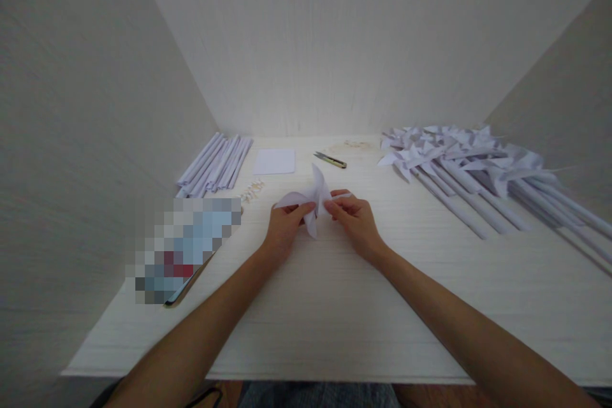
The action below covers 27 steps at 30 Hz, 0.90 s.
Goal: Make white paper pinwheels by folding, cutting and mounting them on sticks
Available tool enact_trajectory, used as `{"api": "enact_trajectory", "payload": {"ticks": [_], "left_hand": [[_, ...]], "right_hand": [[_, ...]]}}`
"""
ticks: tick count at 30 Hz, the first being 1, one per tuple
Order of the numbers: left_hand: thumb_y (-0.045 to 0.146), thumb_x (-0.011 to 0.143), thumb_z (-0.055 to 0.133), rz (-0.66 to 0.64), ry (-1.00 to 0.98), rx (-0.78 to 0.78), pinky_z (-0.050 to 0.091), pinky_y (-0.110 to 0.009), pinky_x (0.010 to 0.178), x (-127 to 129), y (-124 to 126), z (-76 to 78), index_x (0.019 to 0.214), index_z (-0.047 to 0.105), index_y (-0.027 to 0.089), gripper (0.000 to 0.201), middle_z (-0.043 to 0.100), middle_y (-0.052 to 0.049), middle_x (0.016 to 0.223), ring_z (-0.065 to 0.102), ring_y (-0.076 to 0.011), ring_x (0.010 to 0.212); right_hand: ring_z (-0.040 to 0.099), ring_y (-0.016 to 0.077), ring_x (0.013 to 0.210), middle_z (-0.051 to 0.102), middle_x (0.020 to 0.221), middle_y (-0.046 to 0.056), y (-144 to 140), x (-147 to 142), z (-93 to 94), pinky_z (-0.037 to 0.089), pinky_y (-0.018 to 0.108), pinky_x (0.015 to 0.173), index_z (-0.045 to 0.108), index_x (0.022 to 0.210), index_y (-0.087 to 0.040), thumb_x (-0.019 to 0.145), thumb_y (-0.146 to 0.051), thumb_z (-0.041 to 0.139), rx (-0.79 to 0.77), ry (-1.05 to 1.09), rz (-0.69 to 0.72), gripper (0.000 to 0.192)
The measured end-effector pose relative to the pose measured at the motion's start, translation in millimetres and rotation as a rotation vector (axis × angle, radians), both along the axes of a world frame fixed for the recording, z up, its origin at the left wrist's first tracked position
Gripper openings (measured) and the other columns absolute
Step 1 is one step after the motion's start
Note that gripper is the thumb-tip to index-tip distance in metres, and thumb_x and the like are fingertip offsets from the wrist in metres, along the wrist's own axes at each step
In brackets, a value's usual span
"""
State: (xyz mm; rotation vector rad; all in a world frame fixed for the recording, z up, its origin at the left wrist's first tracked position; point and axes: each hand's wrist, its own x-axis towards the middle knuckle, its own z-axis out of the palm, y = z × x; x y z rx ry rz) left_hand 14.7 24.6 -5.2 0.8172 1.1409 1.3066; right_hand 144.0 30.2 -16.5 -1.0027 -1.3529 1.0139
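Bare forearms (459, 324) | hands (356, 220) pinching curved white paper pinwheel (319, 191) | straight rolled-paper tubes (216, 167) | streaky white tabletop (335, 325)

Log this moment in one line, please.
left hand: holds paper pinwheel | right hand: holds same pinwheel | beyond: snips | left: paper rolls | right: pinwheel pile

Head-worn view, facing forward, angled down

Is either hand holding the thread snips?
No, the thread snips lie on the table, while the left hand and right hand hold a white paper pinwheel.
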Motion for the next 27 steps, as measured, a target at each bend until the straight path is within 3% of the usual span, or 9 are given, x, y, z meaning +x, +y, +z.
{"api": "enact_trajectory", "payload": {"ticks": [9,27], "left_hand": [[0.02,0.051,0.067,-0.019,0.004,0.011,0.045,-0.026,0.062,0.6,-0.2,-0.7,0.06,0.066,0.014,0.01,0.065,-0.001,0.059,0.056,-0.0122,0.056],[0.022,0.052,0.068,-0.039,0.051,0.013,0.045,-0.025,0.06,0.9,-1.5,-1.0,0.059,0.066,0.015,0.01,0.065,-0.001,0.058,0.056,-0.0114,0.056]], "right_hand": [[0.05,0.0135,0.069,0.053,0.076,0.003,-1.3,-1.2,2.0,0.038,0.025,0.053,0.065,0.053,-0.021,0.059,-0.031,0.068,-0.067,0.033,-0.019,0.012],[0.051,0.0125,0.067,0.053,0.078,0.003,-0.4,-0.5,-1.9,0.039,0.026,0.056,0.061,0.053,-0.017,0.065,-0.031,0.062,-0.032,-0.087,-0.029,0.018]]}}
